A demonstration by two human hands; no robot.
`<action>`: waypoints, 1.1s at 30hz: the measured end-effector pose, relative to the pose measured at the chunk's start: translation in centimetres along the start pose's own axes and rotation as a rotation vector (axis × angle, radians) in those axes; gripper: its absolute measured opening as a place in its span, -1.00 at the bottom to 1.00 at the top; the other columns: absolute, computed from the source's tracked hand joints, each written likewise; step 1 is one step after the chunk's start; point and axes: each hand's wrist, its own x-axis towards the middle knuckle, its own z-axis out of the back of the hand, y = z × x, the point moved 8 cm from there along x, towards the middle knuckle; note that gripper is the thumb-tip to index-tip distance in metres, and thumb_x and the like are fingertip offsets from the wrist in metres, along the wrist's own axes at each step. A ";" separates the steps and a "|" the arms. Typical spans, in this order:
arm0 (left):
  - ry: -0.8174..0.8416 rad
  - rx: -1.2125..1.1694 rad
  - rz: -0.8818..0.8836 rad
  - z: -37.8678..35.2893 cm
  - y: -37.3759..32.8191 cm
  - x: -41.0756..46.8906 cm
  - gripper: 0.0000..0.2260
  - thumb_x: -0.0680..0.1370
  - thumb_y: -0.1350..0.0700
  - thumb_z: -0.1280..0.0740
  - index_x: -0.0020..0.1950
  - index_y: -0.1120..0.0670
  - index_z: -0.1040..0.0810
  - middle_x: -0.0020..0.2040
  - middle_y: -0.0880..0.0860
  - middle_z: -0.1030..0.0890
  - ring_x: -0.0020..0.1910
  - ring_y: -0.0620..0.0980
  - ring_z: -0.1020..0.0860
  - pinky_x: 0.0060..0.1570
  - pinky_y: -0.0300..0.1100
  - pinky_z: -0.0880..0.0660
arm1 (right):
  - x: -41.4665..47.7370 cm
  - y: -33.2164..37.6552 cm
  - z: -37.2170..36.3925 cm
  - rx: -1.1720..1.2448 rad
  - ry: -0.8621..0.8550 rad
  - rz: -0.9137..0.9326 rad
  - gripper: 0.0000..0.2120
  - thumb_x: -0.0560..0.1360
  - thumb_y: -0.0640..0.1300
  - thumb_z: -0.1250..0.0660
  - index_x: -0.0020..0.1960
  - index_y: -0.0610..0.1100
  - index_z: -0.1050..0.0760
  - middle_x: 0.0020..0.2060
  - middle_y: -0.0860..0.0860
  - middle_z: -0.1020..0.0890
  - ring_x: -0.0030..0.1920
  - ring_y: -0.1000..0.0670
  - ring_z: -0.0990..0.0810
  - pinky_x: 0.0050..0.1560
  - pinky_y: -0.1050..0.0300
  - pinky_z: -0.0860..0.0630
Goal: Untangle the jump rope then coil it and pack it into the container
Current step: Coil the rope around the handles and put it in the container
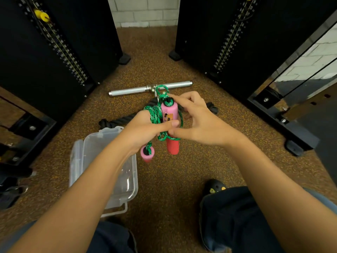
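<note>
- On the speckled floor at lower left, the clear container point(85, 148) lies open with nothing visible inside it, its lid hinged out on the far left side.
- Just above its right rim, the left hand point(144, 130) grips a bundle of the jump rope point(155, 112). Its fingers are curled round several green loops, and the forefinger is stretched out across the upright handle point(169, 112).
- A second handle point(147, 153) dangles on its cord below that hand, over the container's edge.
- Behind the rope, a metal bar point(131, 91) and a black rope point(113, 123) lie on the floor. They look separate from the task.
- The right hand point(198, 121) pinches the upright handle, with the forefinger on its top end and the thumb low on its side. The other fingers are loosely spread behind it.
- Judging by the gathered loops, the untangling looks done and the coiling is nearly finished. The handles are being tucked against the bundle.
- The next move calls for keeping the loops clamped so they don't spring apart. The hanging handle should be drawn in, and the whole bundle lowered left into the container.
</note>
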 end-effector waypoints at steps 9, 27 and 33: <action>0.069 0.108 0.119 0.8 1.1 -0.3 -0.86 0.39 0.15 -0.45 -0.08 0.01 -0.58 -0.14 -0.03 -0.67 -0.12 -0.05 -0.62 -0.02 -0.18 -0.50 | 0.5 -2.7 1.8 0.650 -0.283 -0.197 -0.80 0.53 0.01 -0.24 0.04 -0.12 -0.44 -0.01 -0.12 -0.57 -0.05 0.00 -0.51 -0.02 0.15 -0.46; -0.089 0.089 0.231 6.4 2.6 0.0 -0.30 0.19 -0.17 -0.49 0.15 0.27 -0.52 -0.25 0.10 -0.53 -0.47 -0.19 -0.42 0.29 -0.09 -0.29 | -1.8 -6.8 -1.1 -0.187 0.119 -0.647 -0.55 0.58 0.04 0.00 -0.12 -0.24 -0.55 -0.24 -0.11 -0.54 -0.30 0.03 -0.43 -0.20 0.15 -0.32; 0.043 -0.244 0.088 4.1 -1.4 -1.0 -0.88 0.40 0.08 -0.32 -0.16 0.12 -0.52 -0.39 -0.10 -0.58 -0.55 -0.21 -0.31 -0.33 -0.44 -0.39 | -1.4 -6.5 -4.2 -0.281 0.327 -0.473 -0.39 0.50 0.01 -0.26 0.46 -0.08 -0.11 0.43 -0.11 -0.26 0.40 -0.15 -0.27 0.30 -0.03 -0.32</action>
